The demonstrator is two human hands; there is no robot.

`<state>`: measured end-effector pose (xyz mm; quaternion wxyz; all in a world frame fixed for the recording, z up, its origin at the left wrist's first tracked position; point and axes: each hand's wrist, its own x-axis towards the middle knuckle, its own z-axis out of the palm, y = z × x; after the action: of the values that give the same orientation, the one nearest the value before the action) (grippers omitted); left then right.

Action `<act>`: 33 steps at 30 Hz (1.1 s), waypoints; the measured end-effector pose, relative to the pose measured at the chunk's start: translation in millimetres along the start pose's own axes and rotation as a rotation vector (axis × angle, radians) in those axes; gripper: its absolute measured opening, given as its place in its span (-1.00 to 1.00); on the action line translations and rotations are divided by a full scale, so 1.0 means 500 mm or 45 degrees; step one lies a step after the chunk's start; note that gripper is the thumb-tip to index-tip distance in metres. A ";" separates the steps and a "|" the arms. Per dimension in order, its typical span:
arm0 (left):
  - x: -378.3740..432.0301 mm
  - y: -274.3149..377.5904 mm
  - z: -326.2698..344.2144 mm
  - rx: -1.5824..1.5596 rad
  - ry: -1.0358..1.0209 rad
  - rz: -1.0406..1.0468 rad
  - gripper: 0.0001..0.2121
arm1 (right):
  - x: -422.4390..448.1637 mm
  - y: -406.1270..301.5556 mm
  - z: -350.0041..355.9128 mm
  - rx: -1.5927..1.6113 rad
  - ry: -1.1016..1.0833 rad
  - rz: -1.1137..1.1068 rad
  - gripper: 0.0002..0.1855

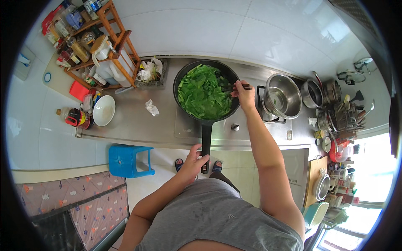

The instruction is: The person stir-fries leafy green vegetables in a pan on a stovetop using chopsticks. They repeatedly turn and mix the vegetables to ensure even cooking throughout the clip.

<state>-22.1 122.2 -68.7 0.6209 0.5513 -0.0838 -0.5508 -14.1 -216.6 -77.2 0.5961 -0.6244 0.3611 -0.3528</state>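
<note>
A black frying pan (pixel 206 123) full of chopped leafy greens (pixel 204 92) sits on the stove, its handle pointing towards me. My left hand (pixel 194 163) is around the end of that handle, thumb on one side and fingers on the other. Over the pan's right rim, my right hand (pixel 243 95) grips a pair of dark chopsticks (pixel 247 87), whose tips reach into the greens. A metal stove knob (pixel 235 126) lies just right of the pan handle.
Metal bowls (pixel 283 96) rest on the right burner, with metal pots (pixel 312 93) beyond. Left stand a white bowl (pixel 104 110), a crumpled tissue (pixel 152 107), a wire basket (pixel 151 83) and a wooden spice rack (pixel 121 47). A blue plastic stool (pixel 122 161) is below the counter.
</note>
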 end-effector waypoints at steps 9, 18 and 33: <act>-0.001 0.005 0.000 -0.027 0.009 -0.013 -0.57 | -0.024 -0.096 0.011 -0.052 -0.136 -0.293 -0.75; 0.000 -0.001 -0.005 -0.051 -0.033 -0.031 -0.56 | 0.062 -0.026 0.071 0.068 -0.095 -0.146 -0.70; 0.003 0.003 -0.004 0.025 0.004 -0.080 -0.53 | 0.028 -0.033 0.217 0.054 -0.190 -0.094 -0.69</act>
<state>-19.4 121.6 -69.2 0.5980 0.5608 -0.0708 -0.5683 87.7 -175.5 -64.7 0.6210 -0.6490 0.2850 -0.3345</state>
